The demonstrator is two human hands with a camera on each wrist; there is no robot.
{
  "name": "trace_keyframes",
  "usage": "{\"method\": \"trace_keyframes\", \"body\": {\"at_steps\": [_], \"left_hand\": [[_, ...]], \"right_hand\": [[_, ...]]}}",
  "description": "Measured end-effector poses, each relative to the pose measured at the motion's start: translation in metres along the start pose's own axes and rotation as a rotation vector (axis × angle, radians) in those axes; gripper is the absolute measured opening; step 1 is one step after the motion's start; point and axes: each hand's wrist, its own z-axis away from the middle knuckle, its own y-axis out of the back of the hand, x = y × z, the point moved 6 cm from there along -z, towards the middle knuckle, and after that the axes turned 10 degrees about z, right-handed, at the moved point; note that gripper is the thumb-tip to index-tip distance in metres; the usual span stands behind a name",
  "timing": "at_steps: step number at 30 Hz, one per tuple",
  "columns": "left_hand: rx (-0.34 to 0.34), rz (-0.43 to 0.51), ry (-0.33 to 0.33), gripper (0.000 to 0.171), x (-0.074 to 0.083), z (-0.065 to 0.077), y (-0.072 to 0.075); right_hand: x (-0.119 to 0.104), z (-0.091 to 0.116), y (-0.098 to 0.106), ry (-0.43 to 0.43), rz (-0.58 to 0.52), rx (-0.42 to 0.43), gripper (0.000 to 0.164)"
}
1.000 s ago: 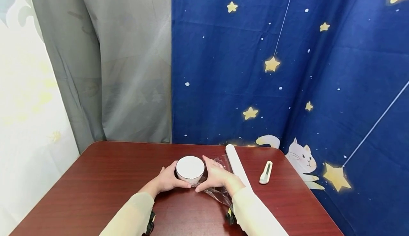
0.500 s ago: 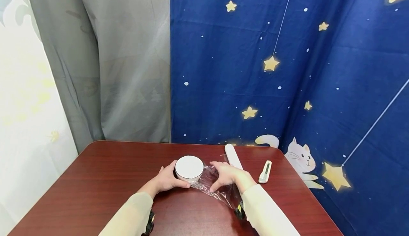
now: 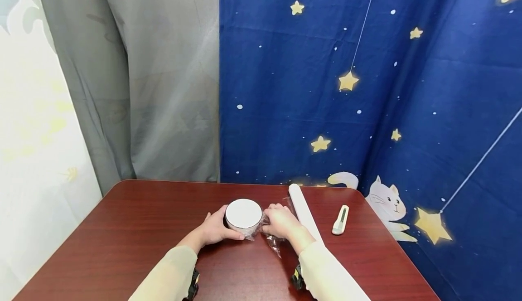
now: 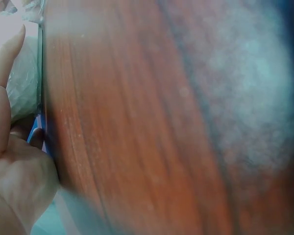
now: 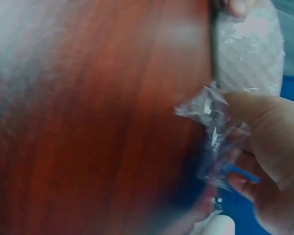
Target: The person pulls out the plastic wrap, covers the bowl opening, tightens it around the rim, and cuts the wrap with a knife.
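A round container (image 3: 244, 213) with a flat white top sits on the table, its side wrapped in clear plastic film. My left hand (image 3: 215, 229) grips its left side, thumb in front and fingers behind. In the left wrist view the thumb lies along the wrapped side wall (image 4: 24, 83). Close at the container's right side, my right hand (image 3: 282, 223) has its fingers curled in on loose clear plastic film (image 3: 273, 245). Crumpled film (image 5: 208, 110) pokes out past the thumb in the right wrist view, beside the container's quilted-looking side (image 5: 250, 56).
A long white roll (image 3: 303, 210) lies slanting behind the right forearm. Farther right is a cream box cutter (image 3: 340, 220). The dark red wooden table (image 3: 163, 210) ends at grey and blue star-patterned curtains (image 3: 285, 88).
My right hand first moved right off the container's side, spreading over the loose film, then came back left with fingers curled, bunching the film. My left hand stayed on the container.
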Motion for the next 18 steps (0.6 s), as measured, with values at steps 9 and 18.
{"method": "trace_keyframes", "body": {"at_steps": [9, 18], "left_hand": [[-0.001, -0.013, 0.003, 0.113, 0.002, -0.001, 0.003], [-0.002, 0.002, 0.002, 0.113, 0.003, 0.001, -0.001]], "right_hand": [[0.007, 0.007, 0.020, -0.060, -0.198, 0.122, 0.027], [0.023, -0.009, -0.038, 0.018, -0.231, 0.130, 0.007]]}}
